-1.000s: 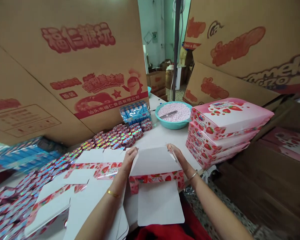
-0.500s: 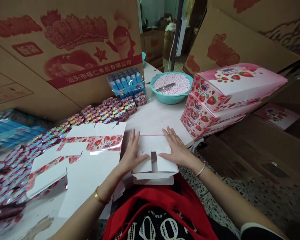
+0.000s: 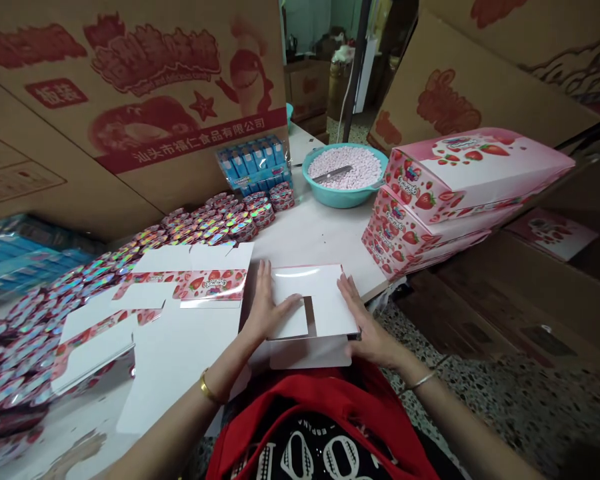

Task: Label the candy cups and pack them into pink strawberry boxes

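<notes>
A white-sided cardboard box (image 3: 330, 293) lies in front of me at the table's near edge, its end facing up with two folded flaps and a narrow gap between them. My left hand (image 3: 266, 308) holds its left side, fingers stretched along the wall and thumb pressed on the left flap. Gripping the right side is my right hand (image 3: 370, 328), with the fingers along the wall and the thumb at the near corner. A white front flap (image 3: 310, 353) hangs towards my body. Left of the box lie flat, unfolded strawberry-print cartons (image 3: 190, 347).
Round shiny packs (image 3: 235, 220) crowd the table's left side, near blue packages (image 3: 257, 163). A turquoise basin (image 3: 340, 197) of pale pink candies holds a metal scoop-like tool (image 3: 334, 175). Strawberry-print boxes (image 3: 430, 193) stand stacked at right. Large brown cartons (image 3: 180, 120) rise behind.
The end flaps have been pressed flatter, and the gap between them has shifted slightly. My right hand has moved from the top of the flaps to the right side and near corner.
</notes>
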Available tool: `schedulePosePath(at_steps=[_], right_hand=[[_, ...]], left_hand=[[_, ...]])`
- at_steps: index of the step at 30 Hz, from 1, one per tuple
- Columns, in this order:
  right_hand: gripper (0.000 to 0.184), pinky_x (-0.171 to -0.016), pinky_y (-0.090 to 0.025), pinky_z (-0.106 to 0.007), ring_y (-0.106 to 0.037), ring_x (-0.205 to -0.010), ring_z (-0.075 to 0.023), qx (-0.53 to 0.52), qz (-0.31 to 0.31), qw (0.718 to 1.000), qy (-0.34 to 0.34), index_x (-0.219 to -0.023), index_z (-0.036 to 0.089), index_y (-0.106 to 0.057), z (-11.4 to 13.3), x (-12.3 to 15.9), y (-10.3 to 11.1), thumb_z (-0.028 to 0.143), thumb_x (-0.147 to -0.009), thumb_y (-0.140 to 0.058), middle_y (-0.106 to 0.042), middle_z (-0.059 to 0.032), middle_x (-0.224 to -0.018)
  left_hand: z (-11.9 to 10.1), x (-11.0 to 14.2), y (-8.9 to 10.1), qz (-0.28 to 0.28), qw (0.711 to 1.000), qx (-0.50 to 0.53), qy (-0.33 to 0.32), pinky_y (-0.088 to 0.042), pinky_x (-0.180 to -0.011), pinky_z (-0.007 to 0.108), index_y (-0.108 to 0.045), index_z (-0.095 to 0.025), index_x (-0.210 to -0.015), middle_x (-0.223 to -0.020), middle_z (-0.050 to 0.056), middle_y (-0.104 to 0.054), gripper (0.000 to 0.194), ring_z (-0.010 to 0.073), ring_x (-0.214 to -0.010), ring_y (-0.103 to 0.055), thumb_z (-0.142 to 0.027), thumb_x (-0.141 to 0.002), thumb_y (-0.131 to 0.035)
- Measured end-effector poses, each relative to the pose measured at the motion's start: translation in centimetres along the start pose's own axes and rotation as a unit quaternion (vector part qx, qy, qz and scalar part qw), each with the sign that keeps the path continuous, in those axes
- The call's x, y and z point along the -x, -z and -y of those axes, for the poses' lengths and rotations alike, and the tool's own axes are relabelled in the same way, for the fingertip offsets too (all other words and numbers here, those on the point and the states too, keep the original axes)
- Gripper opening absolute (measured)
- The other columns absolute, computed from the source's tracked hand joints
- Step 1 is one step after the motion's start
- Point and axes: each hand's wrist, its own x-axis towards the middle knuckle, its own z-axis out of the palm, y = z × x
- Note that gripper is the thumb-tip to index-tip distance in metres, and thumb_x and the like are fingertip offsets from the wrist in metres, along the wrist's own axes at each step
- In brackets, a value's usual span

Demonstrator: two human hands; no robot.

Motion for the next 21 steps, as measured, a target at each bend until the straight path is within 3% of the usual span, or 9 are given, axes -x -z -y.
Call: schedulePosePath(at_steps=[3,6,10,14,21], right_hand=[[0.091,-0.124,-0.008,-0.045,-0.002,-0.153,-0.0207,-0.093,-0.125,0.986,-0.064,-0.159,0.029,0.0,0.2,0.2,-2.0,0.067,-0.091,-0.047,-0.001,-0.0036,-0.167],[0.096,-0.123,-0.013,-0.041,-0.009,-0.153,-0.0192,-0.135,-0.2,0.964,-0.115,-0.158,0.027,0.003,0.1,-0.8,-3.1,0.056,-0.09,-0.057,-0.006,-0.0055,-0.167],[0.102,-0.12,-0.024,-0.048,-0.028,-0.148,-0.0242,-0.086,-0.191,0.966,-0.154,-0.158,0.02,0.007,-0.1,-2.0,-2.9,0.038,-0.085,-0.063,-0.022,-0.0139,-0.163],[0.099,-0.119,-0.027,-0.05,-0.03,-0.147,-0.027,0.044,-0.163,0.973,-0.158,-0.158,0.02,0.005,0.4,-2.5,-2.5,0.026,-0.084,-0.059,-0.022,-0.0148,-0.163],[0.093,-0.114,-0.036,-0.054,-0.038,-0.143,-0.0333,0.124,-0.159,0.965,-0.17,-0.158,0.015,0.002,0.7,-2.8,-2.8,0.033,-0.089,-0.056,-0.03,-0.0211,-0.158]], left_hand=[[-0.6,0.4,1.0,0.067,0.994,0.09,-0.019,-0.003,-0.123,0.052,0.001,-0.029,-0.158,-0.166,0.007,0.008,0.098,0.0299,-0.152,0.007,-0.068,-0.085,-0.052],[-1.1,0.9,1.3,0.086,0.99,0.115,-0.005,-0.007,-0.124,0.05,0.008,-0.03,-0.157,-0.166,0.005,0.009,0.098,0.0278,-0.153,0.003,-0.06,-0.087,-0.053],[-1.1,1.1,-0.3,0.013,1.0,-0.007,0.021,-0.009,-0.124,0.054,0.006,-0.023,-0.157,-0.166,0.012,0.004,0.104,0.0329,-0.152,-0.001,-0.039,-0.083,-0.065],[-1.0,0.8,-1.7,-0.002,0.995,-0.096,-0.016,-0.016,-0.122,0.057,0.003,-0.02,-0.158,-0.165,0.016,0.005,0.105,0.0364,-0.152,-0.001,-0.028,-0.08,-0.067],[-1.2,1.1,-2.0,-0.027,0.994,-0.104,-0.029,-0.017,-0.122,0.056,0.001,-0.017,-0.158,-0.165,0.018,-0.001,0.099,0.0353,-0.152,-0.004,-0.032,-0.084,-0.063]])
